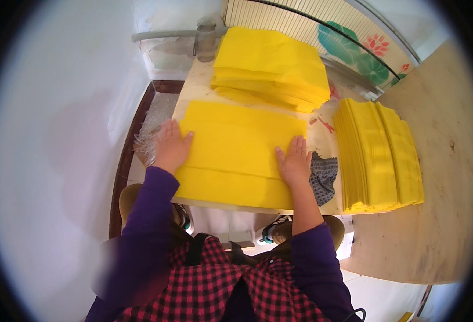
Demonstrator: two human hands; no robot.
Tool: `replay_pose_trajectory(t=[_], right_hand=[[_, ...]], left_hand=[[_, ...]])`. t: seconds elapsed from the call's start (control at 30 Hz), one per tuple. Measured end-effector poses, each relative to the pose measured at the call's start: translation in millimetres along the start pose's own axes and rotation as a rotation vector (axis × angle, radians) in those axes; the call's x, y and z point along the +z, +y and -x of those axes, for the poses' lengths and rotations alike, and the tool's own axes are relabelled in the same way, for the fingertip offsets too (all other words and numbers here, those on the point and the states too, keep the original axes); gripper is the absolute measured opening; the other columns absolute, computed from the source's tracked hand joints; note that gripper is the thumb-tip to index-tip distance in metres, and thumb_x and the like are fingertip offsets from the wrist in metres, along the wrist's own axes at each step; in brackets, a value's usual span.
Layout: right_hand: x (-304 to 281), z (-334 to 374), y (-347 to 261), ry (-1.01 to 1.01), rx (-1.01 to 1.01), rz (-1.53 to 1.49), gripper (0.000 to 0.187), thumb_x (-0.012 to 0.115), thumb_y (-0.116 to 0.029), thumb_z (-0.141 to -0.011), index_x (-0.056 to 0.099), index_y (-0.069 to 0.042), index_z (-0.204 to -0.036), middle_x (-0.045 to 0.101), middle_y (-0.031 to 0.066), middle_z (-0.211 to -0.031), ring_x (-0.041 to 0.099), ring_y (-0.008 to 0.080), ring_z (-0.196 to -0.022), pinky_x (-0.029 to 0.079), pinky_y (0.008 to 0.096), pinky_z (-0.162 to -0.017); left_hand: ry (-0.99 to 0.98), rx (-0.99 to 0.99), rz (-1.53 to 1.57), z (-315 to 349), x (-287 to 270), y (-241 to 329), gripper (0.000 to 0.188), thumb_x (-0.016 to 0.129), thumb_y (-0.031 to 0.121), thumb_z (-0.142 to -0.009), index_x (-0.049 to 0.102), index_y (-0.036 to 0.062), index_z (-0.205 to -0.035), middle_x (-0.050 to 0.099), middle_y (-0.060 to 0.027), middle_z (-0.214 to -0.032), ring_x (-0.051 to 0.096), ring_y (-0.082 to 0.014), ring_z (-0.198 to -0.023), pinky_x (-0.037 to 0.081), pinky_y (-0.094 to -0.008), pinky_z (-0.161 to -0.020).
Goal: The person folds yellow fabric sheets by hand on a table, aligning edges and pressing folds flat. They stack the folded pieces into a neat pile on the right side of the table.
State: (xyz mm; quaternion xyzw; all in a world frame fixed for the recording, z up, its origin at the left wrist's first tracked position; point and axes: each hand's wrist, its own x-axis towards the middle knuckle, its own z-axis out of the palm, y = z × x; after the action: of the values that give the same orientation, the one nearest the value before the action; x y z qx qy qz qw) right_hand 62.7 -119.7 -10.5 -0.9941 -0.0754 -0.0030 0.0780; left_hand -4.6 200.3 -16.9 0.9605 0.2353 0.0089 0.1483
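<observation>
A yellow fabric piece lies flat before me on the wooden table, with a crosswise fold or seam line near its front edge. At its left edge rests my left hand, fingers stretched out and thumb on the cloth. My right hand lies on the right edge, fingers extended toward the far side. Neither hand grips anything. Behind the piece is a thick stack of yellow fabric. To the right stands another stack of folded yellow pieces. A grey textured cloth lies beside my right hand.
A translucent bottle stands at the table's far left corner. Small red scraps lie between the stacks. Clear plastic wrap hangs left of the table, near the wall. A wooden board extends on the right. A patterned panel is behind.
</observation>
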Motion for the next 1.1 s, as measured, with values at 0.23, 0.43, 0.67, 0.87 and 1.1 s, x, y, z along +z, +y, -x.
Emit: replay_pose_trajectory(t=[0.23, 0.43, 0.67, 0.87, 1.1], right_hand=[[-18, -29, 22, 0.217, -0.227, -0.069, 0.044, 0.062, -0.031, -0.085, 0.058, -0.007, -0.122, 0.054, 0.0159, -0.129, 0.044, 0.0331, -0.127, 0.025, 0.0563, -0.108], [-42, -63, 21, 0.012, -0.316, -0.061, 0.029, 0.074, -0.025, -0.073, 0.069, -0.008, -0.095, 0.068, 0.0114, -0.096, 0.063, 0.0290, -0.093, 0.047, 0.0450, -0.084], [-62, -85, 30, -0.325, -0.343, -0.216, 0.032, 0.073, -0.028, -0.073, 0.065, -0.001, -0.088, 0.065, 0.0144, -0.083, 0.062, 0.0292, -0.081, 0.048, 0.0374, -0.069], [-89, -82, 29, -0.455, -0.386, -0.151, 0.036, 0.069, -0.032, -0.074, 0.062, 0.003, -0.081, 0.061, 0.0175, -0.081, 0.059, 0.0309, -0.074, 0.046, 0.0407, -0.067], [-145, -28, 27, -0.388, -0.340, -0.379, 0.031, 0.069, -0.027, -0.081, 0.064, 0.001, -0.094, 0.063, 0.0138, -0.084, 0.061, 0.0222, -0.073, 0.048, 0.0354, -0.062]], left_hand=[[0.164, -0.046, 0.084, 8, 8, -48, 0.063, 0.041, 0.043, -0.097, 0.033, 0.0015, -0.144, 0.035, -0.0174, -0.149, 0.029, -0.0328, -0.140, 0.025, -0.0541, -0.110], [0.317, 0.000, 0.162, 1, 14, -66, 0.061, 0.043, 0.042, -0.098, 0.036, 0.0015, -0.143, 0.038, -0.0184, -0.147, 0.032, -0.0336, -0.139, 0.028, -0.0518, -0.109], [0.560, 0.273, 0.424, 32, -13, -37, 0.048, 0.049, 0.025, -0.099, 0.041, -0.0008, -0.139, 0.039, -0.0212, -0.145, 0.033, -0.0320, -0.138, 0.029, -0.0428, -0.110], [0.305, 0.342, 1.053, 83, -29, 8, 0.033, 0.050, 0.020, -0.099, 0.058, -0.0029, -0.122, 0.060, -0.0143, -0.123, 0.054, -0.0233, -0.118, 0.037, -0.0344, -0.104], [-0.828, 0.083, 1.717, 161, -1, 53, 0.040, 0.048, 0.031, -0.099, 0.055, -0.0031, -0.119, 0.063, -0.0172, -0.112, 0.060, -0.0273, -0.108, 0.047, -0.0390, -0.096]])
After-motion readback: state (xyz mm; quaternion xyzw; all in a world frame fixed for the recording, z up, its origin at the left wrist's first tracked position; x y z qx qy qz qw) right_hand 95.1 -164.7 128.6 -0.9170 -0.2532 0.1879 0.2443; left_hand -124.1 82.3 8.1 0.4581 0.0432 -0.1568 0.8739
